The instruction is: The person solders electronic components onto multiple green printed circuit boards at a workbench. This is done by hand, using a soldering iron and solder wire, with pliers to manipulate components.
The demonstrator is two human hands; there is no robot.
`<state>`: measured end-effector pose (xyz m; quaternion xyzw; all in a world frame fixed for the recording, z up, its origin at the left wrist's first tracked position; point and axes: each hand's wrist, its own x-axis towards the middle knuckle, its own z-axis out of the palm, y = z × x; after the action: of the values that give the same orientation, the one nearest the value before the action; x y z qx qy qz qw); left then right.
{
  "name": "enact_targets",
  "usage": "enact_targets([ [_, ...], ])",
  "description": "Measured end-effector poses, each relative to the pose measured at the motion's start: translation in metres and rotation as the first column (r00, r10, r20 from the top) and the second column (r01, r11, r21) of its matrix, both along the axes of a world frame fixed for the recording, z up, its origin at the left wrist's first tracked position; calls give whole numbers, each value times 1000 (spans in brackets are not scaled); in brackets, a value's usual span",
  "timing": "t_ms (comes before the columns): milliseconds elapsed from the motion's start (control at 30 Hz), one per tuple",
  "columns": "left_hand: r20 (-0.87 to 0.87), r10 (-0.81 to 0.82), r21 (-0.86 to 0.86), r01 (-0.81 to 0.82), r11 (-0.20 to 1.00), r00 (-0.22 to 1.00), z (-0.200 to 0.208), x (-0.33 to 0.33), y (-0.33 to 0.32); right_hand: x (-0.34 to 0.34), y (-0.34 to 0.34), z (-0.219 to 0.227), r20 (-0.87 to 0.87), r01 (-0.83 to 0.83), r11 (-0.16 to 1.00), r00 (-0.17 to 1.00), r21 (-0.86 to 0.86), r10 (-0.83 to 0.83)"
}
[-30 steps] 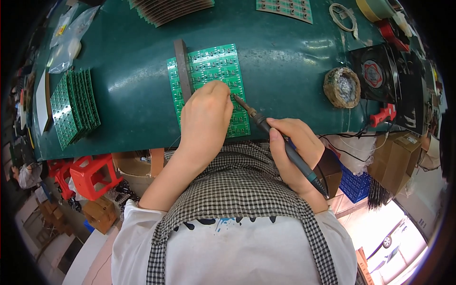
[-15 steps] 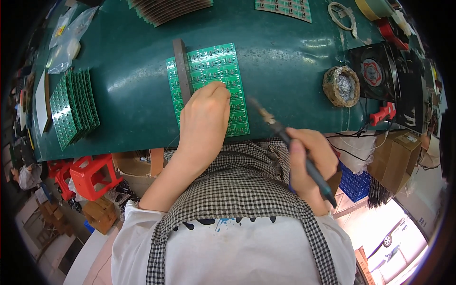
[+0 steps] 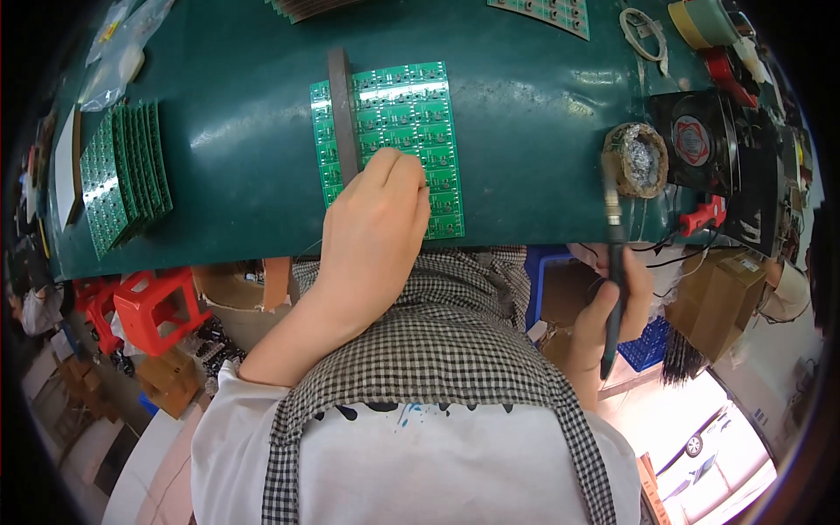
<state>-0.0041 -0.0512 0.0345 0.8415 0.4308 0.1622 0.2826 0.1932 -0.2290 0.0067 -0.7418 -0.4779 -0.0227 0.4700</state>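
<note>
A green circuit board panel [image 3: 398,105] lies on the table, with a dark metal bar [image 3: 342,114] across its left part. My left hand [image 3: 376,219] is over the panel's lower middle, fingers pinched together and their tips hidden. A thin wire shows beside its wrist and seems to run into the grip. My right hand [image 3: 626,302] grips a soldering iron [image 3: 616,254] by its dark handle, off to the right. The iron's tip, somewhat blurred, points away from me at the left rim of a round brown-walled pot [image 3: 618,147] with silvery, crumpled material inside.
A stack of green boards [image 3: 127,179] stands at the left, near plastic bags [image 3: 118,66]. More boards [image 3: 547,13] lie at the far edge. Right of the pot are a black fan [image 3: 698,144], a red-handled tool [image 3: 704,215] and cables. Red stools [image 3: 149,306] stand below.
My right hand has carried the soldering iron rightward, from beside the panel to the pot. My left hand stays over the panel. The whole view has shifted slightly.
</note>
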Motion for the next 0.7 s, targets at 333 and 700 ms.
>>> enact_targets([
  [333, -117, -18, -9, 17, 1000, 993, -6, 3, -2, -35, 54, 22, -76, -344, 939, 936, 21, 345],
  [700, -18, 18, 105, -16, 994, 1000, -14, 7, 0, -35, 61, 21, -102, -408, 913, 909, -20, 404],
])
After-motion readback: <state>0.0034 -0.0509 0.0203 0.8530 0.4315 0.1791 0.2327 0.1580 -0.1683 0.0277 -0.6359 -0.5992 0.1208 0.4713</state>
